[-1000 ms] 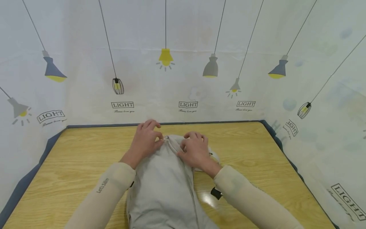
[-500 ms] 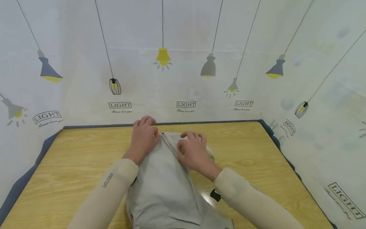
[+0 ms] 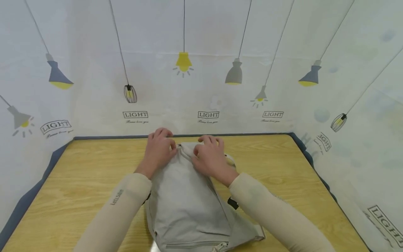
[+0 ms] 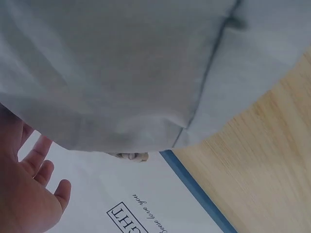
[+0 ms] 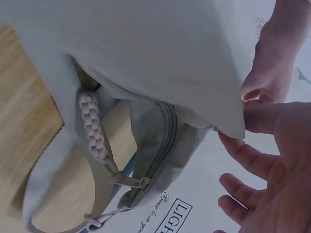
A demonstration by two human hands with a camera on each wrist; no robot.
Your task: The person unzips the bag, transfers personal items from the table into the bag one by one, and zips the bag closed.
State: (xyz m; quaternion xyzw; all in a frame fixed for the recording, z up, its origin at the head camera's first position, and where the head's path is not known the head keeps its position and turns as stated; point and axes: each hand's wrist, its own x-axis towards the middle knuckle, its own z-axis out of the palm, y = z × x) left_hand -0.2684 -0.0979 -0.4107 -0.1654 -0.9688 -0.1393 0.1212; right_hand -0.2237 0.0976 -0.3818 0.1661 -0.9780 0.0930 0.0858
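A light grey fabric bag (image 3: pixel 189 206) lies on the table, its narrow end pointing away from me. At that end, my left hand (image 3: pixel 158 151) pinches the tip beside a zip opening. My right hand (image 3: pixel 209 157) pinches the fabric edge on the other side of the opening; in the right wrist view its thumb and forefinger (image 5: pixel 248 155) hold this edge. A braided cord zip pull (image 5: pixel 92 126) hangs from a zip there. Seen from the left wrist, the left hand (image 4: pixel 29 189) is partly behind the bag (image 4: pixel 112 73), its fingertips hidden.
Beneath the bag is a wooden table (image 3: pixel 94 178) with a dark blue edge. White sheeting (image 3: pixel 157 94) printed with lamps rises behind it and at both sides. A loop of strap (image 5: pixel 36 184) sticks out beside the bag. A zipped pocket (image 3: pixel 195 244) crosses its near end.
The bag has shifted away from me, so its near zipped pocket and a side flap now show. My right hand has moved slightly up and left; both hands keep their pinch.
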